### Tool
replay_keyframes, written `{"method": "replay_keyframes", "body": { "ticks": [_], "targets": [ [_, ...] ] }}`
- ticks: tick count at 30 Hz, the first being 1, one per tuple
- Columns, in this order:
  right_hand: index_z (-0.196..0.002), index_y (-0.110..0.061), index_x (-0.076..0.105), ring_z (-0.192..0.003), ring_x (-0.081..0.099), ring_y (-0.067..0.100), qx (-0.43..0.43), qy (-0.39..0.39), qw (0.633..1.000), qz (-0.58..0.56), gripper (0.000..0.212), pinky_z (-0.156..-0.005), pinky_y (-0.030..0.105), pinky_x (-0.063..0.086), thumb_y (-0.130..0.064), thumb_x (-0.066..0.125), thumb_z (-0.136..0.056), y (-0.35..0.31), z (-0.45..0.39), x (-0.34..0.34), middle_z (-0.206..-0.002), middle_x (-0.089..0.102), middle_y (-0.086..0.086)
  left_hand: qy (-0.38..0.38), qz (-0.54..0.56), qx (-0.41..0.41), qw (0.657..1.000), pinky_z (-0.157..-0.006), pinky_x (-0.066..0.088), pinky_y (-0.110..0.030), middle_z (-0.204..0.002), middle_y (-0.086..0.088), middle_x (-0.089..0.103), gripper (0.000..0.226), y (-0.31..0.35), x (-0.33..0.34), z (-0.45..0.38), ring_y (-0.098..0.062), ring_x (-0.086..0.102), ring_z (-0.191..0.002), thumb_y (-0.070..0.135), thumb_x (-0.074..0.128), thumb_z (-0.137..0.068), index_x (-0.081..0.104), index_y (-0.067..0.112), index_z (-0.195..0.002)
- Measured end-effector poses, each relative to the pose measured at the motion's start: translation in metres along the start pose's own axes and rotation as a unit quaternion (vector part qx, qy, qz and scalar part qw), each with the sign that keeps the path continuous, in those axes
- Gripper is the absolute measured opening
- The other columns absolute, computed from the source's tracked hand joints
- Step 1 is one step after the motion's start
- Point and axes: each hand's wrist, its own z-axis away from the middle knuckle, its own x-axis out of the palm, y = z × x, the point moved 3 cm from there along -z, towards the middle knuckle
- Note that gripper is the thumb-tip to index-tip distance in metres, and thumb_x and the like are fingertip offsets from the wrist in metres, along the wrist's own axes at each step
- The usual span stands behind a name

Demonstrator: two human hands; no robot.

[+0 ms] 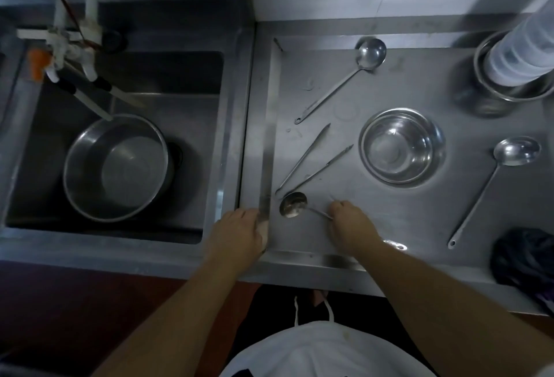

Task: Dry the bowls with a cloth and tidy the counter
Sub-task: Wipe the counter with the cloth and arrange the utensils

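Note:
My right hand is closed around the handle of a small steel ladle that lies on the steel counter near its front left corner. My left hand rests on the raised ridge between sink and counter, holding nothing that I can see. A steel bowl stands upright in the middle of the counter. A dark cloth is bunched at the front right edge. A larger steel bowl sits tilted in the sink.
Tongs lie just behind the small ladle. One long ladle lies at the back, another at the right. A stack of plastic containers stands in a steel bowl at the back right. Taps overhang the sink.

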Motion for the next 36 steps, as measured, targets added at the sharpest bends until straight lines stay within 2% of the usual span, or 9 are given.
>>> {"method": "replay_keyframes", "body": {
  "ticks": [4, 8, 11, 14, 20, 24, 26, 31, 36],
  "targets": [
    [-0.118, -0.006, 0.062, -0.119, 0.060, 0.036, -0.008, -0.001, 0.999, -0.045, 0.021, -0.096, 0.037, 0.047, -0.007, 0.056, -0.098, 0.005, 0.008, -0.002, -0.127, 0.060, 0.018, -0.003, -0.014, 0.017, 1.000, -0.103, 0.048, -0.036, -0.136, -0.001, 0.063, 0.043, 0.012, -0.004, -0.004, -0.021, 0.056, -0.124, 0.028, 0.053, -0.102, 0.054, 0.021, -0.144],
    [-0.105, -0.006, 0.064, -0.105, 0.063, 0.037, -0.004, 0.039, 0.994, -0.098, 0.012, -0.083, 0.037, 0.044, -0.010, 0.056, -0.096, 0.023, 0.022, -0.011, -0.112, 0.063, 0.017, 0.012, -0.019, 0.046, 0.999, -0.101, 0.047, -0.035, -0.133, -0.002, 0.065, 0.041, 0.038, -0.008, -0.013, -0.021, 0.057, -0.120, 0.024, 0.052, -0.103, 0.056, 0.020, -0.143],
    [-0.094, -0.008, 0.065, -0.095, 0.063, 0.034, 0.034, 0.073, 0.986, -0.144, 0.007, -0.074, 0.033, 0.039, -0.012, 0.059, -0.095, 0.050, 0.034, -0.022, -0.100, 0.063, 0.013, 0.010, -0.033, 0.069, 0.997, -0.102, 0.048, -0.036, -0.135, -0.002, 0.065, 0.040, 0.066, -0.010, -0.023, -0.022, 0.059, -0.121, 0.021, 0.053, -0.102, 0.058, 0.020, -0.142],
    [-0.095, -0.007, 0.067, -0.093, 0.063, 0.033, 0.098, 0.102, 0.971, -0.194, 0.010, -0.073, 0.033, 0.039, -0.015, 0.062, -0.094, 0.090, 0.046, -0.036, -0.096, 0.059, 0.010, 0.004, -0.051, 0.098, 0.994, -0.100, 0.049, -0.038, -0.135, -0.003, 0.066, 0.039, 0.097, -0.009, -0.033, -0.025, 0.060, -0.120, 0.022, 0.053, -0.103, 0.059, 0.019, -0.142],
    [-0.093, -0.014, 0.069, -0.071, 0.060, 0.023, 0.263, 0.181, 0.894, -0.314, 0.007, -0.060, 0.030, 0.044, -0.018, 0.064, -0.094, 0.181, 0.069, -0.065, -0.090, 0.069, 0.008, -0.009, -0.074, 0.148, 0.986, -0.101, 0.049, -0.040, -0.134, -0.004, 0.065, 0.040, 0.159, -0.008, -0.043, -0.026, 0.059, -0.122, 0.024, 0.053, -0.104, 0.058, 0.020, -0.144],
    [-0.098, -0.014, 0.066, -0.079, 0.065, 0.031, 0.343, 0.212, 0.836, -0.373, 0.007, -0.071, 0.037, 0.054, -0.016, 0.059, -0.096, 0.231, 0.074, -0.076, -0.098, 0.072, 0.013, -0.014, -0.085, 0.160, 0.983, -0.098, 0.051, -0.040, -0.131, -0.002, 0.067, 0.039, 0.184, -0.004, -0.045, -0.025, 0.061, -0.117, 0.025, 0.054, -0.102, 0.059, 0.021, -0.141],
    [-0.108, -0.012, 0.069, -0.090, 0.068, 0.034, 0.381, 0.222, 0.808, -0.392, 0.016, -0.077, 0.037, 0.054, -0.018, 0.058, -0.097, 0.250, 0.075, -0.078, -0.107, 0.073, 0.014, -0.018, -0.089, 0.166, 0.982, -0.097, 0.052, -0.039, -0.129, -0.003, 0.067, 0.038, 0.195, 0.000, -0.046, -0.025, 0.062, -0.115, 0.024, 0.055, -0.101, 0.060, 0.020, -0.139],
    [-0.109, -0.009, 0.069, -0.081, 0.061, 0.026, 0.426, 0.255, 0.742, -0.450, 0.017, -0.070, 0.033, 0.050, -0.016, 0.058, -0.098, 0.278, 0.066, -0.084, -0.106, 0.074, 0.013, -0.020, -0.098, 0.174, 0.980, -0.098, 0.050, -0.037, -0.125, -0.003, 0.069, 0.039, 0.214, 0.009, -0.049, -0.025, 0.062, -0.114, 0.024, 0.059, -0.100, 0.062, 0.020, -0.138],
    [-0.103, -0.007, 0.073, -0.091, 0.072, 0.035, 0.442, 0.254, 0.711, -0.484, 0.019, -0.074, 0.037, 0.058, -0.015, 0.057, -0.096, 0.291, 0.049, -0.087, -0.101, 0.076, 0.014, -0.055, -0.115, 0.154, 0.980, -0.101, 0.048, -0.041, -0.132, -0.004, 0.065, 0.042, 0.223, 0.020, -0.048, -0.027, 0.058, -0.119, 0.027, 0.053, -0.103, 0.056, 0.019, -0.144]
  ]
}}
